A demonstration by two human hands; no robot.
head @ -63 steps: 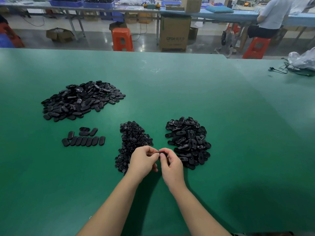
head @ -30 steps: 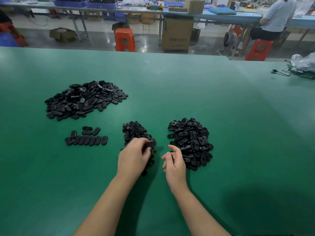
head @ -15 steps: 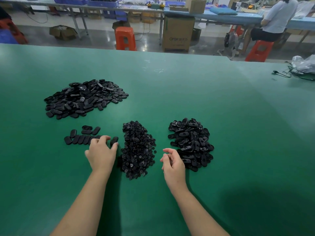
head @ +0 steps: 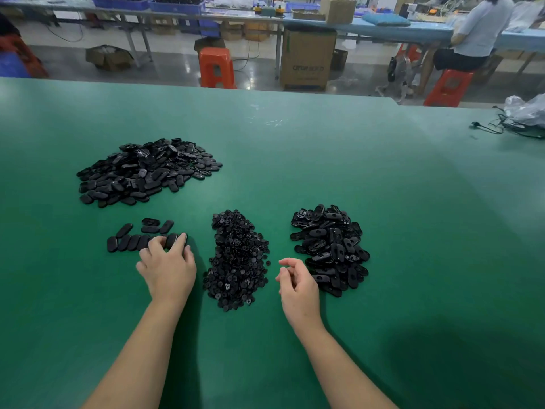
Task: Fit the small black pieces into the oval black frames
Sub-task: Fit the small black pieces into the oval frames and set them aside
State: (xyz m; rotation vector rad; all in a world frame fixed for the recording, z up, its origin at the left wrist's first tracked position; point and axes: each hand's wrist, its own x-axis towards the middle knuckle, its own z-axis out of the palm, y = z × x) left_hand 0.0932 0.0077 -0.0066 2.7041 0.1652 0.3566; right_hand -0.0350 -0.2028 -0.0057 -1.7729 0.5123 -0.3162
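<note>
My left hand (head: 168,267) is at the right end of a short row of assembled oval pieces (head: 126,242) on the green table (head: 295,160). Its thumb and fingers pinch the last oval frame (head: 173,240) of that row, down at the table surface. My right hand (head: 298,286) hovers with loosely curled fingers and holds nothing, between the heap of small black pieces (head: 237,261) and the heap of oval black frames (head: 330,249). A large heap of finished ovals (head: 144,172) lies further back on the left.
A black cable and a clear plastic bag (head: 525,119) lie at the table's far right edge. Beyond the table stand orange stools (head: 216,67), a cardboard box (head: 306,60) and a seated person (head: 474,33) at a blue bench.
My hands separated after joining a piece and a frame between the heaps. My left hand carried the oval left to the row's right end; my right hand stayed, empty.
</note>
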